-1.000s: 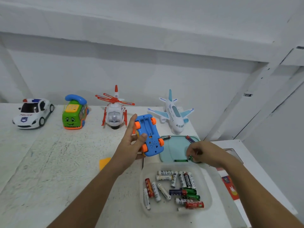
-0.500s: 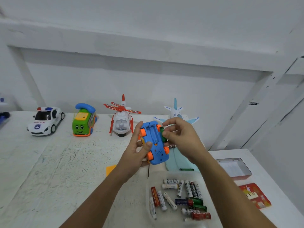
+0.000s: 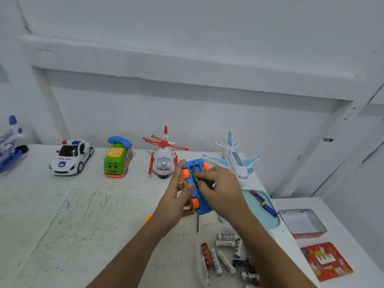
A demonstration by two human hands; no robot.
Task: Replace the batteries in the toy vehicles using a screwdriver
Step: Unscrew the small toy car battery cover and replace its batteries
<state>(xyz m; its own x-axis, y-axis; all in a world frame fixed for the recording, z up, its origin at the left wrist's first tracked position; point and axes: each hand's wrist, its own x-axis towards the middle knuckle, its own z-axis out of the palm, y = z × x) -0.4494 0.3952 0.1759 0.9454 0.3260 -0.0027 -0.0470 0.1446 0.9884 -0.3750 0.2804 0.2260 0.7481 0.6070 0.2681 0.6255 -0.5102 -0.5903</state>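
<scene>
Left hand (image 3: 175, 201) grips the blue toy car (image 3: 195, 165), right hand (image 3: 222, 190) pinches a green battery (image 3: 195, 177), above a scuffed white table (image 3: 83, 204).

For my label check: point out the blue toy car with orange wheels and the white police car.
blue toy car with orange wheels (image 3: 195, 165): head view, far end of underside.
white police car (image 3: 64, 163): head view, bonnet.

White wall (image 3: 207, 23), white beams (image 3: 145, 65); scuffed, perhaps painted table (image 3: 62, 215).

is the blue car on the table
No, the left hand holds the blue car off the table while the right hand fits a battery.
</scene>
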